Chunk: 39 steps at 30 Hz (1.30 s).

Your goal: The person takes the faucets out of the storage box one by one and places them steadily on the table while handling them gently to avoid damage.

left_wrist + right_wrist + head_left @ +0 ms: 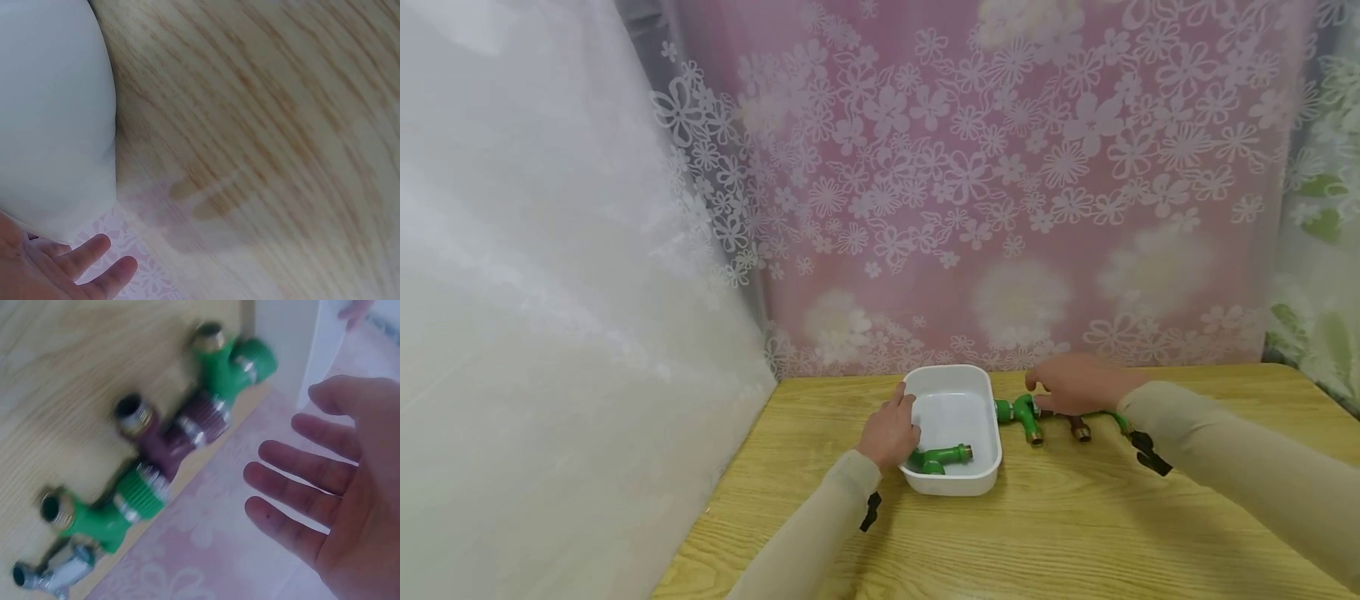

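Note:
My left hand (891,429) rests at the left rim of a white plastic tub (951,485). In the left wrist view, its fingers (112,275) extend loosely along the outside of the tub wall. Inside the tub lies a green tap (943,456) with a brass threaded end. My right hand (1086,385) is over a row of taps to the right of the tub, its fingers spread and holding nothing. The right wrist view shows a green tap (219,372) nearest the tub, then a maroon tap (162,444), another green tap (106,519) and a silver tap (69,569).
Everything stands on a wood-grain table (1000,550). A pink curtain with white flowers (925,208) hangs along its back edge, and a pale sheet (550,292) on the left side. Both forearms wear dark wrist straps.

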Each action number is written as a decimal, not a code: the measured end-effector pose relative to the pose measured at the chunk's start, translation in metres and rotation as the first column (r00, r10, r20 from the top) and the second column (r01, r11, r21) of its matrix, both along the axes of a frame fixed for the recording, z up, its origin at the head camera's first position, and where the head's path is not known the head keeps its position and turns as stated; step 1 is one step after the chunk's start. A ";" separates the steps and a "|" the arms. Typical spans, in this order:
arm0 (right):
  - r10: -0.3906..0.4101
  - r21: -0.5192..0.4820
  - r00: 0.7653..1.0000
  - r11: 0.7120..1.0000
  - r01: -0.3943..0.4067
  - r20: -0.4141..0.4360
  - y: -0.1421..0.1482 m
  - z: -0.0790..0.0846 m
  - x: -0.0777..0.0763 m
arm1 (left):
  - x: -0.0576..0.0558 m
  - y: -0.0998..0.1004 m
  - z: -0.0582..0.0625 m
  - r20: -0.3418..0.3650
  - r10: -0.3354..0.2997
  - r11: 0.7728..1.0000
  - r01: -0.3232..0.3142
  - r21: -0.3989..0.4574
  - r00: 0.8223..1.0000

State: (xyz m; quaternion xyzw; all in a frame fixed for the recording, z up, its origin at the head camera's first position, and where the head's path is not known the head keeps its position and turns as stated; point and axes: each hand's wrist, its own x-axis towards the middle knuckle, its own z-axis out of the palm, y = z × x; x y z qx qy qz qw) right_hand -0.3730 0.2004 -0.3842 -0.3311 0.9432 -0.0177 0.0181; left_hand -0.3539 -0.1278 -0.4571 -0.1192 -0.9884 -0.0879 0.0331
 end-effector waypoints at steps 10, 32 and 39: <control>0.134 -0.103 0.988 0.987 -0.125 0.079 -0.050 -0.002 0.012 | -0.001 -0.002 -0.001 -0.013 -0.011 1.000 0.011 0.018 1.000; 0.245 -0.059 0.942 0.969 -0.238 0.231 -0.125 -0.001 0.024 | 0.000 0.000 -0.001 -0.001 -0.014 1.000 0.014 0.005 1.000; 0.283 -0.041 0.920 0.958 -0.282 0.272 -0.141 -0.012 0.015 | -0.001 -0.003 -0.001 -0.027 -0.036 0.999 0.037 0.021 0.999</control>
